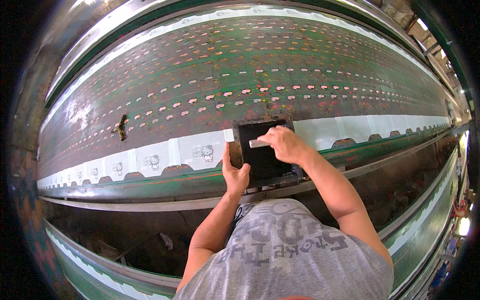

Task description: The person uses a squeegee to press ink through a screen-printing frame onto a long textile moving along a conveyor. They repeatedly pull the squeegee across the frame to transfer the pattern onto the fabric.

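A dark rectangular printing screen point(250, 172) lies on the row of white fabric pieces along the table's near edge, its inside covered in black. My left hand point(236, 172) grips the screen's left side, thumb over the frame and index finger stretched along it. Closed around a pale squeegee point(258, 143), my right hand point(286, 144) is over the black area of the screen. Left of the screen, a white fabric piece point(187, 154) carries a grey outline print of a cartoon cat figure. Blank white fabric point(350, 128) extends to the right.
The long green table point(200, 75) bears many rows of small coloured marks. A dark, yellowish elongated object point(122, 127) lies at its left. A metal rail point(150, 204) runs along the near edge. Another long table point(100, 270) stands behind me.
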Tool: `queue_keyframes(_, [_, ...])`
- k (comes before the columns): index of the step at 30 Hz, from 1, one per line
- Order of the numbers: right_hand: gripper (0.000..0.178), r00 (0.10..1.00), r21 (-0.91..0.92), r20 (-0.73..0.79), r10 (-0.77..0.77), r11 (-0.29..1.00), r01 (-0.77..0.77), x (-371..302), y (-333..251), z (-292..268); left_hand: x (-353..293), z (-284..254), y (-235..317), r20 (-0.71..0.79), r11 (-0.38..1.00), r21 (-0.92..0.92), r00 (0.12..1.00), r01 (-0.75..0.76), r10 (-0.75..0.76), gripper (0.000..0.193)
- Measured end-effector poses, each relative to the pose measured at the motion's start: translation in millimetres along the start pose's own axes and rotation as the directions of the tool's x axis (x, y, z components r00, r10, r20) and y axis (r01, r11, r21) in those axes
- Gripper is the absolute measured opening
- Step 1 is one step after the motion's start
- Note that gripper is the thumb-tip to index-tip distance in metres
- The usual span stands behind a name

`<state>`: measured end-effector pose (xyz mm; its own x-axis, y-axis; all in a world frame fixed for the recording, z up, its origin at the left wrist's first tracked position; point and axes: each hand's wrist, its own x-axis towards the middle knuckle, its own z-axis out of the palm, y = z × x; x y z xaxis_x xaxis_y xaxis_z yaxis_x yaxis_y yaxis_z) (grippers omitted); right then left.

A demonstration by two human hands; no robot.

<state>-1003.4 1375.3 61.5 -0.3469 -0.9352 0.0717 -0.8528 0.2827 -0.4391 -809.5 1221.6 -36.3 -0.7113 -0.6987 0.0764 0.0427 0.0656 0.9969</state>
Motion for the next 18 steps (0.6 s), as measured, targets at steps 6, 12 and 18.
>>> queue_keyframes(6, [0.049,0.999,-0.017,-0.021,-0.034,0.999,0.033,-51,-46,12,0,1,-5,-0.013,0.989,0.107,0.995,-0.101,0.103,0.103])
queue_keyframes(12, [0.04,0.998,-0.02,-0.07,-0.01,1.0,0.009,-90,-79,21,-1,0,8,0.001,0.997,0.073,1.0,-0.031,0.031,0.1])
queue_keyframes(18, [0.041,0.982,0.062,-0.187,0.004,0.998,0.008,-110,-68,26,1,1,9,-0.009,0.996,0.074,0.998,-0.058,0.059,0.1])
